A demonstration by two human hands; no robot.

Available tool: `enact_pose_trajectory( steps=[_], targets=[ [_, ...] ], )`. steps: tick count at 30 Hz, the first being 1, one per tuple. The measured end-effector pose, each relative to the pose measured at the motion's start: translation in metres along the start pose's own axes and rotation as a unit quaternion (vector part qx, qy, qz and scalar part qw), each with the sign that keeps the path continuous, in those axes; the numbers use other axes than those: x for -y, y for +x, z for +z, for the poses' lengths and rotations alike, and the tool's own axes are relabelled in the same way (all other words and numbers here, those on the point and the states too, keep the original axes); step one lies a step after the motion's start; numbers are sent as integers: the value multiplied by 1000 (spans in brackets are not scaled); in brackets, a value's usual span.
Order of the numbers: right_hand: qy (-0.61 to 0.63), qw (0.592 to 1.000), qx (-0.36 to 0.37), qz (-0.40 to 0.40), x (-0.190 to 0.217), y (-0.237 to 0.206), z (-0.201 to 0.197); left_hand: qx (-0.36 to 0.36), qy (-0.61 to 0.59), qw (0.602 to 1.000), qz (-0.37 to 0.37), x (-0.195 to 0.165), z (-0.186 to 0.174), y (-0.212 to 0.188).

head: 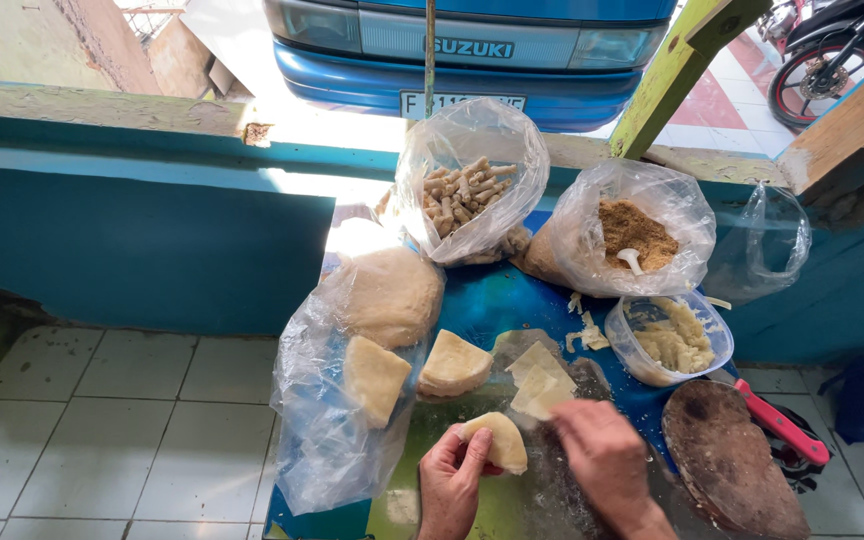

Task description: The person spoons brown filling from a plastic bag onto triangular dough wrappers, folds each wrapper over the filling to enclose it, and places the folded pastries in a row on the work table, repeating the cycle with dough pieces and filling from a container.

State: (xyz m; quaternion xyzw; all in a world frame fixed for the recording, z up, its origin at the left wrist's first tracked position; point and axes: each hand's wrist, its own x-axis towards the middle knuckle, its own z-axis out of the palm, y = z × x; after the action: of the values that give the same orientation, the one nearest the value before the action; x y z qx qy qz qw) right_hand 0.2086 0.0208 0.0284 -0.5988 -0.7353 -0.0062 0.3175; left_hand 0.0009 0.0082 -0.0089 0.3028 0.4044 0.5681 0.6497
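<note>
- The blue vehicle (472, 50) fills the far middle of your view, beyond the low teal wall (142, 240).
- The blue surface (497, 300) runs from that wall toward you, with a tiled floor (102, 420) to its left.
- A large clear bag (327, 440) lies along the left side of the surface; it holds a big pale lump of dough (387, 295) at its far end and a folded dough wedge (374, 378) nearer you.
- Two more clear bags stand at the far end: the left one holds short tan sticks (462, 190), the right one brown crumbs (635, 232) with a small white scoop.
- A round dark board (727, 460) sits at the near right, with a red-handled tool (780, 422) just beside it.
- A clear tub (667, 340) of pale filling stands just behind the board.
- A stack of folded dough pieces (454, 365) rests mid-surface, and flat pale sheets (540, 385) lie just to its right.
- Your left hand (449, 480) is closed around a small folded dough piece (497, 440), held near you above the surface.
- Your right hand (602, 455) has its fingers curled, knuckles up, touching the near edge of the flat sheets; you cannot tell whether it grips one.
</note>
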Motion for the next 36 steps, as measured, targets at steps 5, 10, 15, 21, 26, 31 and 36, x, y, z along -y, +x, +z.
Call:
enact_pose_trajectory(
  steps=[5, 10, 15, 21, 26, 31, 36],
  targets=[
    [-67, 994, 81, -31, 29, -5, -8, 13, 5, 1000, 5, 0, -2, -1],
    [10, 999, 6, -33, 28, -6, -19, 61, 59, 996, -24, -1, -1, -2],
    [243, 962, 72, 97, 39, -12, -15, 76, 96, 992, -17, -8, 4, -5],
    [249, 960, 92, 89, 48, -12, -2, 102, 55, 992, -44, -20, 6, -11],
    [315, 933, 129, 114, 24, -15, -4, 107, 137, 985, -12, -24, 7, -12],
    [483, 804, 175, 298, 2, -25, 11, 92, 115, 989, 0, -20, 8, -12],
    [655, 630, 159, 385, -15, -34, 23, 60, 99, 993, -20, -10, 4, -8]
  ],
)
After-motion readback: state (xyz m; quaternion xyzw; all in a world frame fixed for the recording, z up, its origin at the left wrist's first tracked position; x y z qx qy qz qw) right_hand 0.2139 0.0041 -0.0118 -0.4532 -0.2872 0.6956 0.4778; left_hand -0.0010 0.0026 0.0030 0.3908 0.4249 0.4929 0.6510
